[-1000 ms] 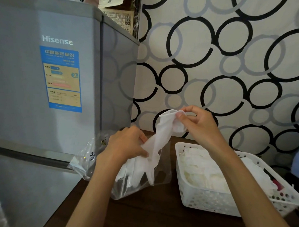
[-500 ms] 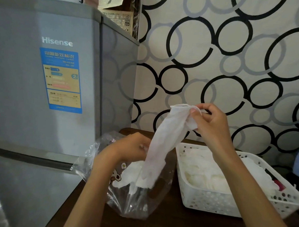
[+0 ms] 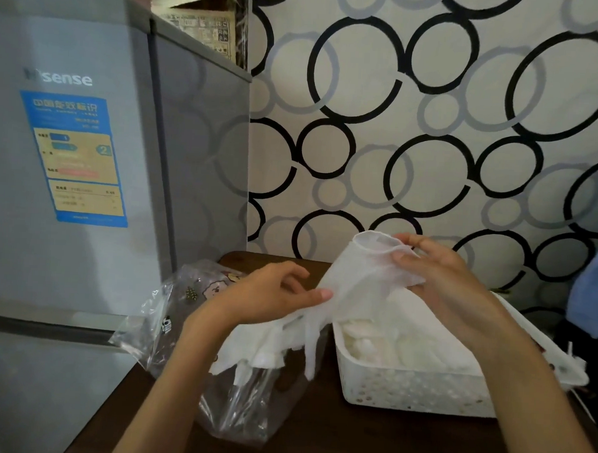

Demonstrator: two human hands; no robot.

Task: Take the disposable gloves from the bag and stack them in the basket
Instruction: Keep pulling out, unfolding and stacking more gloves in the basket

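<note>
Wallpaper [image 3: 431, 136] printed with black and grey rings fills the upper right of the frame, and a grey fridge [image 3: 87, 183] takes the whole left side. Along the bottom runs a dark wooden table [image 3: 367, 438]. At lower right on it sits a white perforated basket [image 3: 413, 392], already holding a layer of white gloves. Left of the basket, at lower centre, lies a clear plastic bag [image 3: 234, 412] with more gloves [image 3: 251, 351] spilling from its mouth.

Between them, one thin white glove [image 3: 360, 283] is stretched in the air, its cuff toward the upper right and its fingers dangling over the gap between bag and basket. The right hand [image 3: 436, 277] pinches the cuff end with curled fingers. The left hand [image 3: 270, 293] has its thumb pressed on the glove's middle; the fingers seem to close beneath it, though the film hides them.

The likely trouble is the dangling fingers: they hang low beside the basket's near wall and could snag on the rim or drag a neighbouring glove out of the bag. Such thin film also clings and folds, so it may land crumpled instead of flat on the pile.
</note>
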